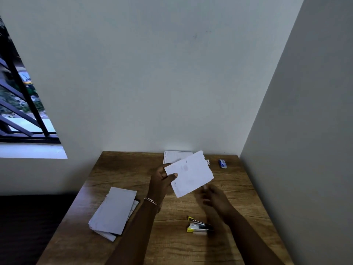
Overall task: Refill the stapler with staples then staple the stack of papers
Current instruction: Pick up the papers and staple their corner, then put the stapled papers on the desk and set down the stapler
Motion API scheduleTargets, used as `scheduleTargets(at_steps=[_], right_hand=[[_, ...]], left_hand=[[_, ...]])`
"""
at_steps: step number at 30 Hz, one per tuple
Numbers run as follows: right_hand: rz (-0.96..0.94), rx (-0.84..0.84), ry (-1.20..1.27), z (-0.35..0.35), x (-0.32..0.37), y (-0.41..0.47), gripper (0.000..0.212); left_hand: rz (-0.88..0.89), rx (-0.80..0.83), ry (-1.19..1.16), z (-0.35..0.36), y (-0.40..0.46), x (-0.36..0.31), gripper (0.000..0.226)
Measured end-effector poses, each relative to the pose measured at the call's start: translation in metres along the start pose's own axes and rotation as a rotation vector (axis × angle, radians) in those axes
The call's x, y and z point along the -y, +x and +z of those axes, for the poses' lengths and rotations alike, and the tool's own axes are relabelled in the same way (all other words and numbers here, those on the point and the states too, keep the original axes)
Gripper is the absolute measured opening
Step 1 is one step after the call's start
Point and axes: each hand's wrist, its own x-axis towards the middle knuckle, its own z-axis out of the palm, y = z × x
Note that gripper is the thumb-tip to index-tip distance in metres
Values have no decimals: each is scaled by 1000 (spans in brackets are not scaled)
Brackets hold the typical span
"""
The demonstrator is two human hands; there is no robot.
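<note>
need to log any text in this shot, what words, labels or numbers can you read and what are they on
None of it can be read.
Small blue box at the table's far right: white print, too small to read.
Paper held in the left hand: faint reddish and grey marks, too blurred to read.
Folded papers at the left: no legible writing.
Stapler: no label visible.

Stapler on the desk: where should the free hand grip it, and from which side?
Grip the stapler across its dark rear body, coming from above on the right: its yellow-tipped mouth gapes leftward, and the blurred right hand hovers just above it.
</note>
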Motion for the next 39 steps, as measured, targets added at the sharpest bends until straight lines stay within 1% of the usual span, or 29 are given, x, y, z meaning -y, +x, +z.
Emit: scheduleTargets(at_steps=[2, 4, 6, 8, 10, 12, 14, 15, 16, 18, 21, 23, 24, 27, 29, 30, 32, 34, 39], right_hand=[[22, -25, 245, -9, 17, 11, 33], [5, 43, 361, -16, 32, 20, 39], [-32, 99, 312, -17, 39, 26, 42], [-71, 111, 242, -18, 43, 34, 50], [-111, 78, 180, -20, 43, 41, 39], [-122, -12, 161, -21, 43, 49, 32], [-124, -105, 157, -19, 43, 59, 33], [-119, -143, 154, -18, 42, 64, 35], [-113, -175, 146, -17, 41, 69, 37], [-112, -233, 103, -15, 39, 81, 35], [-136, -276, 65, -11, 38, 100, 21], [-133, -239, 46, -8, 37, 116, 16], [-121, -199, 27, -7, 36, 123, 18], [-99, -41, -65, -5, 34, 143, 36], [-105, 25, -216, -5, 31, 154, 46], [-113, 41, -275, -6, 31, 159, 50], [-126, 60, -367, -5, 28, 168, 54], [-129, 68, -425, -4, 25, 176, 55], [-95, 104, -440, -3, 18, 197, 58]], left_hand=[[-18, -4, 0, -2, 4, -1, 25], [-28, -3, 26, -3, 10, -4, 22], [-31, 4, 57, -2, 17, -5, 22], [-34, 22, 90, -1, 25, -4, 22], [-45, 52, 137, 0, 33, -5, 25], [-47, 81, 198, 1, 43, -3, 38], [-61, 75, 244, 2, 51, 0, 62], [-77, 60, 253, 2, 54, 2, 71], [-93, 42, 253, 3, 58, 6, 74], [-119, -21, 253, 5, 66, 15, 67], [-111, -123, 253, 9, 80, 24, 37], [-105, -124, 260, 10, 92, 30, 22], [-106, -121, 280, 10, 97, 33, 21], [-143, -105, 380, 11, 110, 39, 40], [-152, -84, 487, 12, 117, 44, 51], [-144, -71, 545, 13, 121, 46, 52], [-140, -63, 608, 15, 128, 50, 52], [-150, -57, 623, 16, 135, 53, 52], [-160, 9, 689, 12, 155, 57, 62]])
